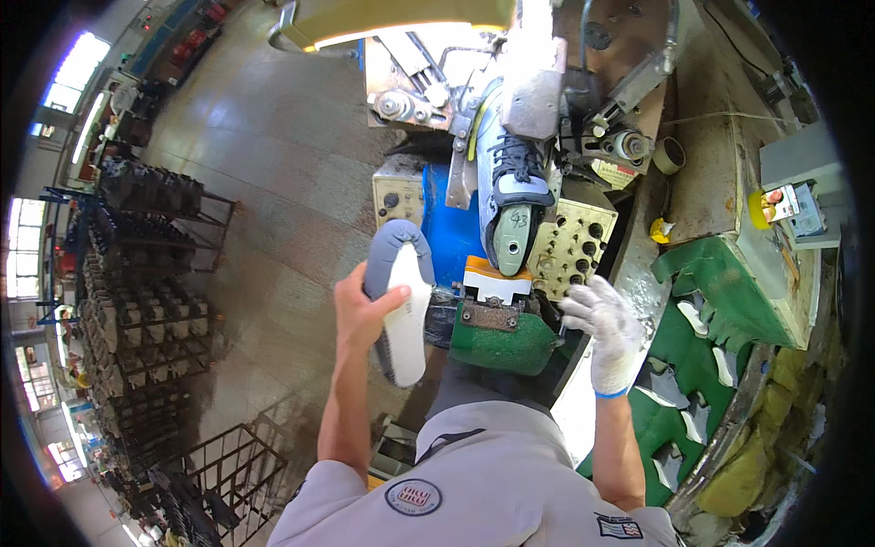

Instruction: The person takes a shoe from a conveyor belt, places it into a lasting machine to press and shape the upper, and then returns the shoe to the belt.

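My bare left hand (365, 305) grips a grey shoe upper (384, 248) by its side, thumb pressed on the white sole-side board (409, 335) that faces up. In front of me, a grey and white shoe with black laces (520, 162) sits toe-away in the machine, on a green last (511, 239) that shows at its heel. My right hand (609, 333), in a white knit glove, hovers to the right of the machine's green padded part (499, 346). Its fingers are stretched out and apart, and nothing shows in them.
A beige control panel with dark knobs (574, 239) flanks the machine on the right; another control box (398, 193) stands left. Several shoe uppers (694, 415) lie on a green surface at right. Racks loaded with shoes (150, 337) line the left side. A yellow machine arm (392, 23) spans the top.
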A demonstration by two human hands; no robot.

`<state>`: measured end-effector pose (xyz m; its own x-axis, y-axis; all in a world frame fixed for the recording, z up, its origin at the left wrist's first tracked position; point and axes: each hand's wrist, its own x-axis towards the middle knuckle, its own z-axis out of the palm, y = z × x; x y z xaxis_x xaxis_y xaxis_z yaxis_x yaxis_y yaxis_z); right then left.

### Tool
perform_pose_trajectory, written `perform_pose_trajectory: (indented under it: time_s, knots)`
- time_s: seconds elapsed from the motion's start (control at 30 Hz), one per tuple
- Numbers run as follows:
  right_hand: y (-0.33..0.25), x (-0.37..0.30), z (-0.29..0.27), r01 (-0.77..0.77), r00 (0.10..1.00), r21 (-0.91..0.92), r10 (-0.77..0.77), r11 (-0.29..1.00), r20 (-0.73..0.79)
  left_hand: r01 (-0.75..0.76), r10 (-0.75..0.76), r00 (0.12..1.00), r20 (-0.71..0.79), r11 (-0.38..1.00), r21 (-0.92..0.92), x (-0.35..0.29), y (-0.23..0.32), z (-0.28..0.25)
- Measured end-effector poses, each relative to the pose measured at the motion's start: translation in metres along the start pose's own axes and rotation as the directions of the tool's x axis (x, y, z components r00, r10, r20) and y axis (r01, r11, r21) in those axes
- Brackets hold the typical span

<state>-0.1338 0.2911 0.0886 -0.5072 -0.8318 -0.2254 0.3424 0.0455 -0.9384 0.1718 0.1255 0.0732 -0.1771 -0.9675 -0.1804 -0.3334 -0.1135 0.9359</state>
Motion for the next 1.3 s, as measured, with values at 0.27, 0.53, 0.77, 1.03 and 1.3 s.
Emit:
perform_pose_trajectory:
  time_s: [0.27, 0.53, 0.77, 1.03, 1.3]
  knots:
    - [-0.039, -0.006, 0.040, -0.018, 0.939, 0.302, -0.088, 0.953, 0.334, 0.032, 0.126, 0.861, 0.492, 0.953, -0.301, -0.033, 0.100, 0.096]
    - [0.014, -0.108, -0.242, -0.186, 0.930, -0.272, 0.079, 0.944, -0.360, -0.424, 0.659, 0.731, -0.177, 0.642, 0.639, -0.006, 0.126, 0.176]
    - [0.097, -0.231, -0.461, -0.867, 0.492, -0.472, 0.424, 0.160, -0.760, -0.462, 0.509, 0.860, -0.035, 0.806, 0.369, 0.088, 0.037, 0.190]
    - [0.298, -0.114, -0.568, -0.212, -0.074, 0.369, 0.361, 0.905, -0.930, -0.156, 0.004, 0.945, 0.326, 0.883, 0.443, 0.097, -0.038, 0.054]
    - [0.200, -0.144, -0.438, 0.337, 0.741, 0.541, 0.138, 0.770, -0.657, -0.269, 0.155, 0.932, 0.327, 0.901, 0.340, 0.041, -0.022, 0.089]
